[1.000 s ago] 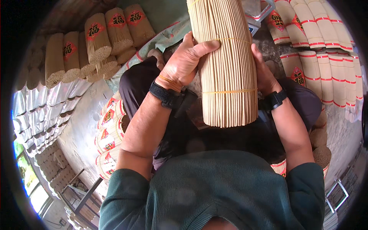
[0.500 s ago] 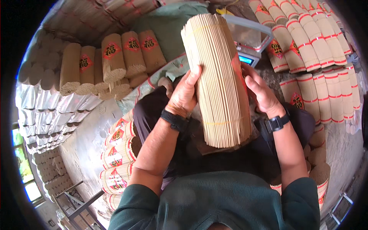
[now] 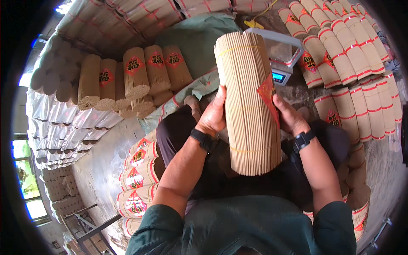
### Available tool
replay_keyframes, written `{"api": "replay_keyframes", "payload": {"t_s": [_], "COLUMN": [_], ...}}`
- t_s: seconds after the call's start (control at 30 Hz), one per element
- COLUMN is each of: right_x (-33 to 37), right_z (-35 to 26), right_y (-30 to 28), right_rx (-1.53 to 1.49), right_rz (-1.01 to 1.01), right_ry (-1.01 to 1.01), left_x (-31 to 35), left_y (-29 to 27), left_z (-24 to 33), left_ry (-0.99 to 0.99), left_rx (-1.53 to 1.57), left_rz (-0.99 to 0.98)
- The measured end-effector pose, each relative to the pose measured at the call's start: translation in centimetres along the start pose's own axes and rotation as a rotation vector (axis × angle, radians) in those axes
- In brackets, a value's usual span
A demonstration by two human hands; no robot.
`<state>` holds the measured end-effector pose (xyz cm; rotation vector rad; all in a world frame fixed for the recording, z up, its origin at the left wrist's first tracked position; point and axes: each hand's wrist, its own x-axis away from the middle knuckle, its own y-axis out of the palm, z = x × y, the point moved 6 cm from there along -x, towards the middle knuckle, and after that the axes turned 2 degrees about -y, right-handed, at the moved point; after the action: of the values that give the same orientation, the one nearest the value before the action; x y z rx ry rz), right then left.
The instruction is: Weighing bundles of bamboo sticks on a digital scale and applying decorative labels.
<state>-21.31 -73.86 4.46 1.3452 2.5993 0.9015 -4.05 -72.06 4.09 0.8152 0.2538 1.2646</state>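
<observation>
Between my two hands I hold a thick, upright bundle of incense sticks (image 3: 246, 123) above my lap. It is pale tan, bound with thin yellow bands, and a red diamond-shaped label (image 3: 267, 97) shows on its right side. My left hand (image 3: 214, 112) clasps the left side, thumb pointing up along the sticks. My right hand (image 3: 291, 117) grips the right side near the label, its thumb raised, its other fingers hidden behind the bundle. Just beyond the bundle stands a digital scale (image 3: 279, 76) with a lit blue display.
Finished bundles with red bands (image 3: 352, 46) are stacked at the right. Bundles with red labels (image 3: 136, 72) stand at the far left, beside a green sheet (image 3: 204, 42). More banded bundles (image 3: 138, 182) lie by my left leg. A metal frame (image 3: 91, 229) stands at the lower left.
The bundle has turned in my hands, so more of the red label faces me. It sits a little lower and farther right in view, and the surroundings have shifted slightly too.
</observation>
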Motion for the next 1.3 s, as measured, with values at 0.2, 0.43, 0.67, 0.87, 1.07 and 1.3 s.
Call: {"api": "replay_keyframes", "payload": {"t_s": [0.2,0.43,0.67,0.87,1.07,1.3], "right_x": [-0.2,-1.7,-4.7,-6.8,-5.0,-0.3], "right_z": [4.0,7.6,12.4,16.5,19.6,20.4], "right_y": [-2.9,-4.3,-6.4,-6.7,-8.7,-13.0], "right_rx": [-0.250,-0.090,0.144,0.086,0.086,-0.085], "right_rz": [0.035,0.137,0.200,0.308,0.481,0.724], "right_ry": [0.137,0.149,0.242,0.250,0.327,0.328], "left_x": [-0.9,-1.3,-2.9,-3.1,-4.2,-8.9], "left_y": [-0.4,-3.8,-11.8,-16.9,-18.4,-15.3], "left_z": [-0.6,-5.2,-11.9,-13.8,-16.4,-20.3], "left_ry": [-0.100,-0.215,-0.459,-0.505,-0.658,-0.781], "left_rx": [-0.112,-0.145,0.035,0.125,0.050,-0.158], "left_rz": [-0.051,-0.002,0.148,0.233,0.231,0.052]}}
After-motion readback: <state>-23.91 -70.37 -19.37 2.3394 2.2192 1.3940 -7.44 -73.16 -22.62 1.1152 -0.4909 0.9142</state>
